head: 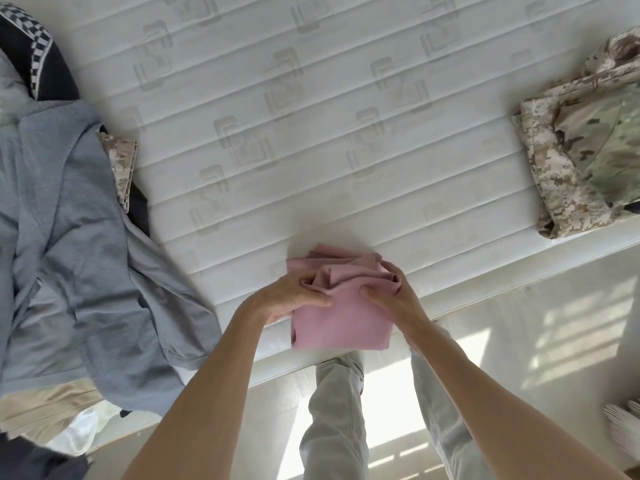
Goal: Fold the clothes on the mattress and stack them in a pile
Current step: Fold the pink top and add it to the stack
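A pink garment (341,320) lies folded small at the near edge of the white quilted mattress (277,133). My left hand (294,296) grips its left side, thumb on top and fingers tucked under a fold. My right hand (391,292) pinches the bunched fabric on its right side. At the far right lies a folded stack of camouflage clothes (581,147). A heap of unfolded clothes covers the left: a grey-blue garment (79,254) on top, a dark piece with checkered trim (41,57) behind it, and a camouflage piece (121,164) peeking out.
The mattress edge (485,289) runs diagonally just under the pink garment. Below it are the pale floor (554,341) with sunlight patches and my legs in light trousers (336,420). Beige and white cloth (45,410) hangs at the lower left.
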